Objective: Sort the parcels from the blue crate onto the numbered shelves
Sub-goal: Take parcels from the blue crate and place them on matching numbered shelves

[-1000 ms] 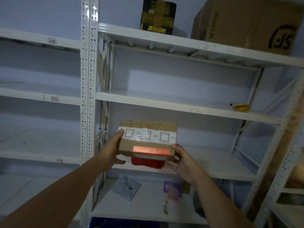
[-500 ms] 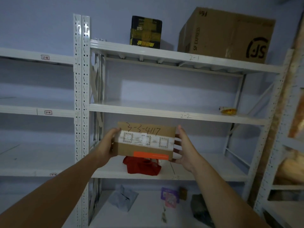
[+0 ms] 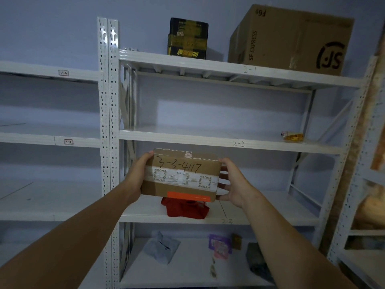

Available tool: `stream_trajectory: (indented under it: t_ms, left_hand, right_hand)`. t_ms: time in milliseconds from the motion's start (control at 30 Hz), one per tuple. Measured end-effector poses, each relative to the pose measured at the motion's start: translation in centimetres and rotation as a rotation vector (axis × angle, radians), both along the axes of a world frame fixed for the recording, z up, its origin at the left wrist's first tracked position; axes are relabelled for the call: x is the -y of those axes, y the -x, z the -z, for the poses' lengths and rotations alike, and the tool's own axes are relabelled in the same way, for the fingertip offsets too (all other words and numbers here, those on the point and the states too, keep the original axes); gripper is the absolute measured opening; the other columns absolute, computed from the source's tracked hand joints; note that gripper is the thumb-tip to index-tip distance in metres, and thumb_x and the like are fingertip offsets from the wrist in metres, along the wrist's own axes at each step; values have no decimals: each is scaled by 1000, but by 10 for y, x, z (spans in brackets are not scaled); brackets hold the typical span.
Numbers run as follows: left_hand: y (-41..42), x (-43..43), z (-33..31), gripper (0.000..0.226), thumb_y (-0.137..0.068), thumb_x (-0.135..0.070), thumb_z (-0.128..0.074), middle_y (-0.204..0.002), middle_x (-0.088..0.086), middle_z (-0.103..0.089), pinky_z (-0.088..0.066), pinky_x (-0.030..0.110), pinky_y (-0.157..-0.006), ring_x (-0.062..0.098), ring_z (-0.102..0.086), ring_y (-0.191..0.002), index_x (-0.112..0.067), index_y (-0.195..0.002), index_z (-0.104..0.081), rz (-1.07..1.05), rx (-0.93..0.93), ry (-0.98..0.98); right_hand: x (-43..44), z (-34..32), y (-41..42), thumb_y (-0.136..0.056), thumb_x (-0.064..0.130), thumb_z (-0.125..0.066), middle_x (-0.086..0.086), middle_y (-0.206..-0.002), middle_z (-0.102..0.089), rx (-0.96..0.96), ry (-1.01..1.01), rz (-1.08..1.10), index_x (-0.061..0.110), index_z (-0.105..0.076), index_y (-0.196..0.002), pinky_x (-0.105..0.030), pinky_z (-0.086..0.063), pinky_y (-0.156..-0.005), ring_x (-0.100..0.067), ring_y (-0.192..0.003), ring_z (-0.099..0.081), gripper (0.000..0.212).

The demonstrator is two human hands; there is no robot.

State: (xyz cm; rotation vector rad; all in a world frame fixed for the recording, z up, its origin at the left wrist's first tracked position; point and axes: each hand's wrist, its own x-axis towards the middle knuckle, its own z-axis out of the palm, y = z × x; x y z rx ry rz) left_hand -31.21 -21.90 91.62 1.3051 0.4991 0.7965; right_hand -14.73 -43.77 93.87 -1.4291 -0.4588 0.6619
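I hold a small brown cardboard parcel (image 3: 181, 176) in front of the white shelving. "3-3-4117" is handwritten on it, with white printed tape across it and an orange strip at its lower edge. My left hand (image 3: 138, 176) grips its left end and my right hand (image 3: 234, 182) clasps its right end with fingers spread. The parcel hovers above the shelf marked 2-3 (image 3: 270, 217), just below the shelf marked 2-2 (image 3: 208, 138). The blue crate is out of view.
A red soft parcel (image 3: 185, 208) lies on shelf 2-3 under the box. The top shelf 2-1 (image 3: 229, 68) carries a black-yellow box (image 3: 187, 39) and a large SF Express carton (image 3: 291, 40). A yellow packet (image 3: 292, 136) sits on 2-2. Grey, purple and dark parcels lie lowest. Another rack (image 3: 50, 140) stands left.
My view has tilted upward and moved closer, so the top shelf shows fully. The parcel has tipped so its handwritten face turns more toward me. My right hand shifted from under the box to its side.
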Motion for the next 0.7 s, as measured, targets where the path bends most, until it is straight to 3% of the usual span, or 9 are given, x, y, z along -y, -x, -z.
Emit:
stream_trajectory:
  t_ms: [100, 167, 300, 400, 467, 600, 700]
  left_hand:
    - [4, 0, -1, 74, -67, -65, -70, -109, 14, -76, -60, 45, -76, 32, -75, -90, -20, -126, -62, -23, 44, -7]
    - [5, 0, -1, 75, -65, -63, -72, -111, 16, -74, -60, 45, -75, 33, -74, -89, -19, -125, -61, -24, 61, -24]
    - [9, -5, 0, 38, -90, -48, -58, -92, 9, -72, -55, 39, -75, 30, -69, -84, -15, -110, -62, 24, 66, -73]
    - [15, -12, -2, 25, -94, -39, -52, -93, 6, -64, -49, 43, -82, 30, -60, -97, -16, -98, -60, 123, 30, -89]
    - [18, -9, -9, 27, -98, -40, -48, -97, 6, -63, -49, 41, -80, 27, -60, -95, -16, -97, -60, 113, -54, -90]
    - [18, -4, -20, 46, -100, -56, -44, -101, 12, -66, -54, 44, -83, 29, -64, -96, -15, -108, -63, 17, -132, -78]
    - [11, 1, -20, 46, -100, -55, -49, -100, 12, -70, -54, 43, -83, 29, -66, -95, -14, -111, -66, -22, -118, -79]
  right_hand:
    - [-1, 4, -9, -70, 81, -68, -16, -122, -68, -88, 75, -14, 20, -64, -121, -62, -49, -100, -37, -115, -63, 79]
    - [0, 7, -12, -57, 81, -78, -22, -126, -65, -138, 151, -72, 14, -60, -126, -62, -52, -96, -41, -115, -63, 97]
    - [4, 8, -14, -57, 67, -89, -23, -127, -67, -149, 153, -185, 11, -61, -128, -60, -56, -92, -42, -114, -66, 95]
    - [5, 9, -14, -67, 58, -86, -12, -119, -74, -11, 109, -107, 19, -69, -115, -52, -55, -97, -33, -112, -69, 64]
    - [5, 13, -19, -76, 40, -85, -6, -119, -74, 89, 15, -44, 21, -66, -123, -48, -56, -94, -28, -111, -69, 54]
    - [9, 15, -14, -81, -4, -74, -3, -131, -66, 224, -150, -61, 18, -57, -132, -40, -58, -84, -25, -111, -68, 59]
    - [10, 16, -12, -77, -16, -63, 0, -135, -61, 286, -96, -47, 24, -56, -128, -48, -54, -99, -26, -120, -59, 65]
